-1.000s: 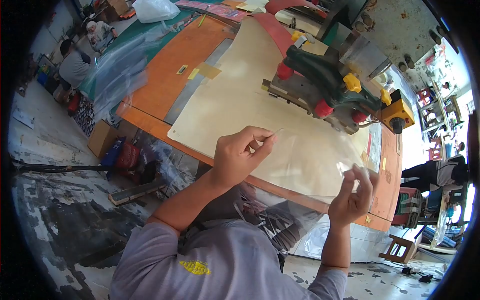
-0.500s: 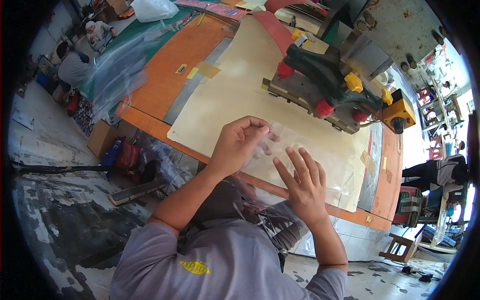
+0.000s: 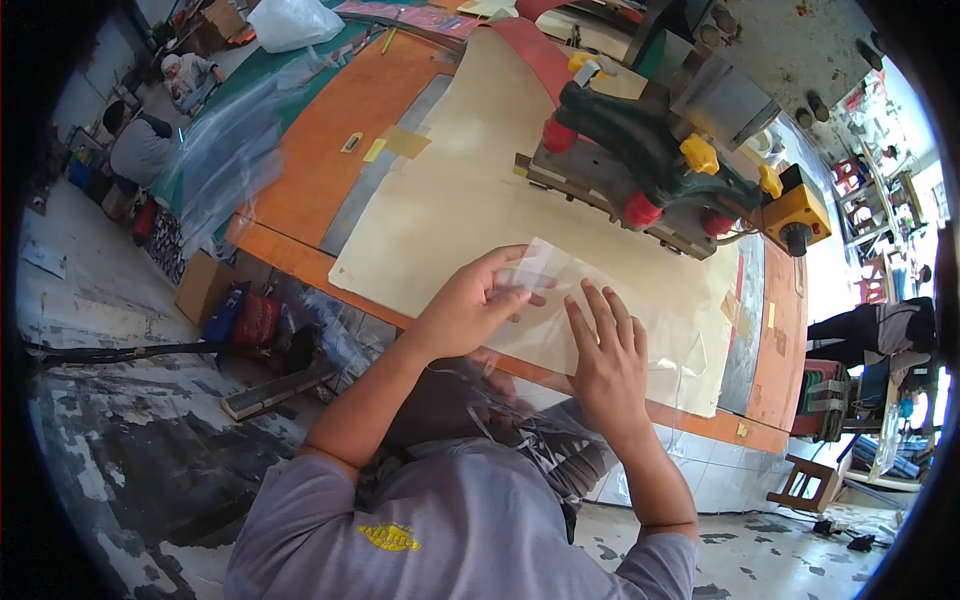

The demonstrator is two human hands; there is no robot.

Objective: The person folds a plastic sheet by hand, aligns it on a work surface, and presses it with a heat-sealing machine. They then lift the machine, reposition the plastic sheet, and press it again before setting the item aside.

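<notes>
Thumb and fingers of my left hand [image 3: 478,305] pinch the left edge of a clear plastic sheet [image 3: 570,270], and some fingers show through it. My right hand [image 3: 608,365] has its fingers stretched out and rests against the sheet's right part, with no grip visible. Below both hands, the sheet hangs over the front edge of the table. Under it lies a cream board [image 3: 430,215] on the orange table [image 3: 330,125]. Beyond my hands stands a green machine head [image 3: 625,140] with red and yellow knobs.
A yellow control box [image 3: 797,215] stands right of the machine. Clear plastic sheets [image 3: 225,150] lie on the green surface at the left. Two people are at the far left. A wooden stool [image 3: 803,484] and another person [image 3: 880,330] are at the right.
The left hand's grip on the sheet has turned slightly, and a flat corner now stands above its fingers. My right hand has shifted slightly upward. The view has moved a little.
</notes>
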